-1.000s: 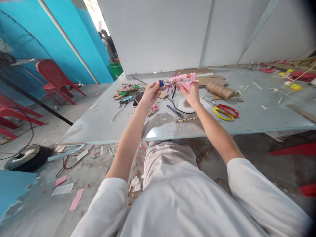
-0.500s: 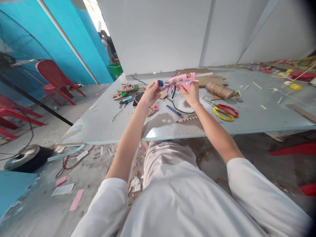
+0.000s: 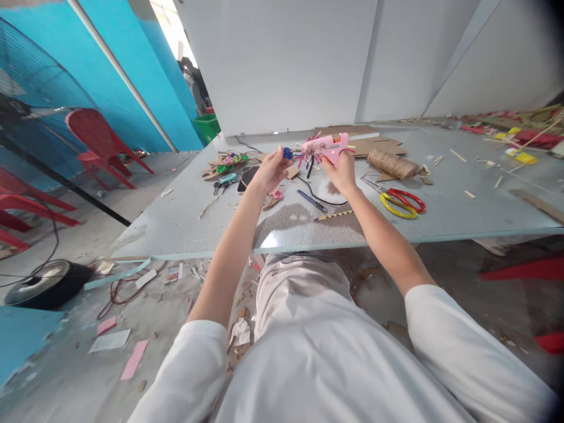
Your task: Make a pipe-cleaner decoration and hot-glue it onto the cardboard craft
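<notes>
My right hand (image 3: pixel 341 170) is closed round the handle of a pink hot glue gun (image 3: pixel 325 147), whose nozzle points left. Between the fingertips of my left hand (image 3: pixel 272 170) is a small dark-blue fuzzy piece (image 3: pixel 288 153), perhaps of pipe cleaner. The nozzle is close by the blue piece; I cannot tell if they touch. Behind and below the gun lie colourful pipe cleaner bits (image 3: pixel 304 160). A pink flower-like piece (image 3: pixel 277 194) rests by my left wrist. Green and pink pieces on cardboard (image 3: pixel 230 160) lie beyond my left hand.
On the glass-topped table (image 3: pixel 207 235) are scissors (image 3: pixel 400 202) with red and yellow handles, a roll of twine (image 3: pixel 393 164), a blue pen (image 3: pixel 312 201), a striped pencil (image 3: pixel 333 215), keys (image 3: pixel 225 182) and flat cardboard (image 3: pixel 374 147). The gun's black cord (image 3: pixel 328 200) curves over the tabletop. A red chair (image 3: pixel 101 141) stands left.
Both hands stay almost where they were. The blue piece in my left hand has turned or shifted slightly by the glue gun's nozzle. The view has tilted a little.
</notes>
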`<state>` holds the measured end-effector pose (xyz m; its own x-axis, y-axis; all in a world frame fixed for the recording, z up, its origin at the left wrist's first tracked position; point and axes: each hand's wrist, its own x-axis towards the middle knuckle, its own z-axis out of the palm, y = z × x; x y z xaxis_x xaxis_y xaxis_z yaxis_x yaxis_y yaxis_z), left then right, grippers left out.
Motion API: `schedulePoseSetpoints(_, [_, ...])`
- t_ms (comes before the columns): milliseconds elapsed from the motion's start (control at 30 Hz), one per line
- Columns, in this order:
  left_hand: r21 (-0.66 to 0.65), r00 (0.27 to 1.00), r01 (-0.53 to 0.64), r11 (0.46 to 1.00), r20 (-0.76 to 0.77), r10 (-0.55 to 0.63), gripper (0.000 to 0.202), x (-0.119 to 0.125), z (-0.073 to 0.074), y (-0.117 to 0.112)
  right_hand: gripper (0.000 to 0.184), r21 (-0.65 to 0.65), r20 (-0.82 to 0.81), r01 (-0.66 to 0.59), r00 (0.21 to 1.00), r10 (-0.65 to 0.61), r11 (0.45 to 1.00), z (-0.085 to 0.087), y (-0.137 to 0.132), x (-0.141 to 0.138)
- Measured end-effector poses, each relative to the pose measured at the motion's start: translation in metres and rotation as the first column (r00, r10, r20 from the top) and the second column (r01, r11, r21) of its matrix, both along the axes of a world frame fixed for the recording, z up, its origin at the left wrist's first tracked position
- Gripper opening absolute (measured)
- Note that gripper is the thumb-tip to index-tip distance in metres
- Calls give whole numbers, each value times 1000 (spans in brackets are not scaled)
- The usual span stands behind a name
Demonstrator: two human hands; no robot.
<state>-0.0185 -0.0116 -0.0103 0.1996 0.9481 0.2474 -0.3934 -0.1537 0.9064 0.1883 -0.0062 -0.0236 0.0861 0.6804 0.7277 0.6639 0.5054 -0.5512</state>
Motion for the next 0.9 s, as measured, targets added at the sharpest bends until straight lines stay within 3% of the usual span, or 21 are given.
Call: schedulePoseSetpoints(900, [-47,1000,15,999,5,-15,30,-1,-1,4,33,23,32,-14,999,13,1000,-6,7,2])
